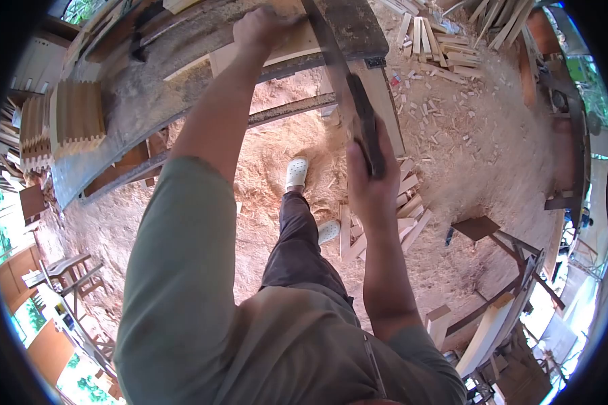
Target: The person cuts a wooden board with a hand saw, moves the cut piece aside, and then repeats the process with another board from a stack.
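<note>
My right hand (371,172) is wrapped around the dark handle of a handsaw (332,50). Its long blade, slightly blurred, runs up and away from me, crossing the right end of a pale wooden board (297,44) on the workbench. My left hand (255,30) presses on that board to the left of the blade, with its fingers curled and partly blurred. Sawdust covers much of the workbench (175,47) around the board.
Stacked wooden pieces with notched ends (78,118) stand at the bench's left. Offcuts (405,209) lie near my feet, with a larger pile of wood strips (446,50) at the upper right. Shavings cover the floor (466,169). A wooden frame (513,250) stands at the right.
</note>
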A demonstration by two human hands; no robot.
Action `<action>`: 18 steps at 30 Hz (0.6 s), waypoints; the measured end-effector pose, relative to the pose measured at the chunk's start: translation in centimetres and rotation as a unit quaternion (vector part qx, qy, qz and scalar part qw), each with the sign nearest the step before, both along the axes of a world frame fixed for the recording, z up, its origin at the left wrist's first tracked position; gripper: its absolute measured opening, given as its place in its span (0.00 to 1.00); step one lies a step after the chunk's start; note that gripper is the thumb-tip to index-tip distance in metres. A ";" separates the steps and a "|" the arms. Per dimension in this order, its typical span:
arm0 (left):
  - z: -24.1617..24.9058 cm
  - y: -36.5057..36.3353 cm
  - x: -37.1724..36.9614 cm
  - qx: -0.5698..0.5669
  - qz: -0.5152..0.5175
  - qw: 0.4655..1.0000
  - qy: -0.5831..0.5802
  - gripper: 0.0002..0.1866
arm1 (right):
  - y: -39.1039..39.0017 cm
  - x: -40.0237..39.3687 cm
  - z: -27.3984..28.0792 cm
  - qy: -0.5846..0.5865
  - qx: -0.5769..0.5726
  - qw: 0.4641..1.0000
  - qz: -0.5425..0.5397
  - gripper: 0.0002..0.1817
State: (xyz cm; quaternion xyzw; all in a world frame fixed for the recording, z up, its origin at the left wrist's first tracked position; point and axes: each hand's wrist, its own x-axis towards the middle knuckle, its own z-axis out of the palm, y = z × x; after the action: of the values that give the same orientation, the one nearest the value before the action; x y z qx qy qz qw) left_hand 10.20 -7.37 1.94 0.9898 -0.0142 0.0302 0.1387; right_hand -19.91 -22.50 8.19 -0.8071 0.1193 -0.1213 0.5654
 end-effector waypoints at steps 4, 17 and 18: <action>0.7 -0.3 -0.7 -0.014 -0.019 1.000 0.000 0.38 | -0.8 -7.0 1.2 0.110 0.048 0.993 -0.007 0.31; -1.4 -0.4 -0.4 -0.104 -0.002 0.993 -0.053 0.29 | -0.3 4.6 0.3 0.013 0.023 0.999 0.023 0.26; -1.8 0.1 -0.3 -0.128 0.000 0.991 -0.044 0.28 | -0.6 4.5 -1.1 0.001 0.017 1.000 0.017 0.28</action>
State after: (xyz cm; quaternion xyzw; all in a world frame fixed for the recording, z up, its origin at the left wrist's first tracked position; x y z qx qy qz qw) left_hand 9.88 -7.26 0.11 0.9617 -0.0162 0.0754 0.2632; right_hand -15.43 -23.09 7.13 -0.7994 0.1085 -0.1091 0.5808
